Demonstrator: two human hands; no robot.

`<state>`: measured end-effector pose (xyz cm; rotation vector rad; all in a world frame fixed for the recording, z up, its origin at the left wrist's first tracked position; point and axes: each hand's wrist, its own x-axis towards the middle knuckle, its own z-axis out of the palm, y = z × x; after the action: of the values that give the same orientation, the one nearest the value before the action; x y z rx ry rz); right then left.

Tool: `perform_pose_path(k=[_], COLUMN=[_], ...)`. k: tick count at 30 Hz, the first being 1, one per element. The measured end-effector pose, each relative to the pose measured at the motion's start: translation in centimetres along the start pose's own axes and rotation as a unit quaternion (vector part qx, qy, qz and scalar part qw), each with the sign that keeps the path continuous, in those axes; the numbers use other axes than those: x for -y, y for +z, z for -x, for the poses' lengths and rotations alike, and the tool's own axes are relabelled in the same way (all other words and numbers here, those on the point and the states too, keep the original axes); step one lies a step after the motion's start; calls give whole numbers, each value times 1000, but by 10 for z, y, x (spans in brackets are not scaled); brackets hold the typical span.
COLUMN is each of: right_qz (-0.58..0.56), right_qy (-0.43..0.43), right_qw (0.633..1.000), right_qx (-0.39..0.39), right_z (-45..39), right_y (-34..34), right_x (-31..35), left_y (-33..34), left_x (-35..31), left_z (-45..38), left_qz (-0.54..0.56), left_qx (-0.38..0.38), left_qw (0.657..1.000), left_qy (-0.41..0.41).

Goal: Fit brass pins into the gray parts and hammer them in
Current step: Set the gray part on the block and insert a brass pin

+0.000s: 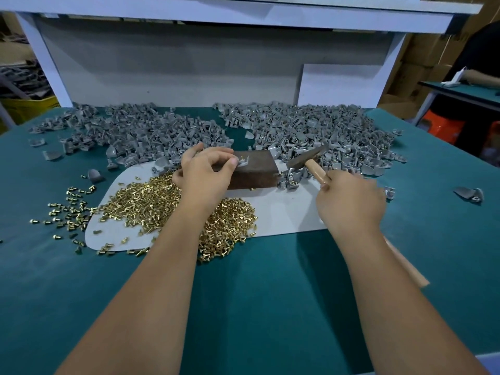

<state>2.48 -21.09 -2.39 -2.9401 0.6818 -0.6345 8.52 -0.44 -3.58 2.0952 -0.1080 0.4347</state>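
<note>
My left hand [206, 173] pinches a small gray part [242, 162] on top of a dark brown block [254, 171]; a brass pin stands in the part. My right hand [350, 201] grips the wooden handle of a hammer [311, 162], whose dark head hovers just right of the block, above loose gray parts. A heap of brass pins [162, 201] lies on a white sheet [281, 212] under my left wrist. Two big piles of gray parts [151, 131] [319, 128] spread across the back of the table.
The green table mat [257, 293] extends toward me. Scattered pins [67, 209] lie left of the sheet, stray gray parts [469, 194] at the right. A white shelf frame [189, 66] closes the back. Another person's arm [479, 77] shows at far right.
</note>
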Motion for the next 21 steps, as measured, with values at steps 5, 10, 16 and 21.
perform_pose_path(k=[5,10,16,21], right_qz=[-251,-496,-489,-384], right_qy=[-95,-117,-103,-17], right_qw=[963,838,832,921], right_qx=[-32,195,241,55], right_z=[7,-3,-44,-82], right_y=[-8,-16,-30,-28], right_x=[23,66,73,68], left_y=[-2,-3,-3,-4], left_x=[-3,-9,-15,-13], left_z=[1,2,4,3], left_qz=[4,28,46,87], left_qx=[12,22,9,-21], left_qw=[1000,998,998,996], left_qy=[10,50,30,19])
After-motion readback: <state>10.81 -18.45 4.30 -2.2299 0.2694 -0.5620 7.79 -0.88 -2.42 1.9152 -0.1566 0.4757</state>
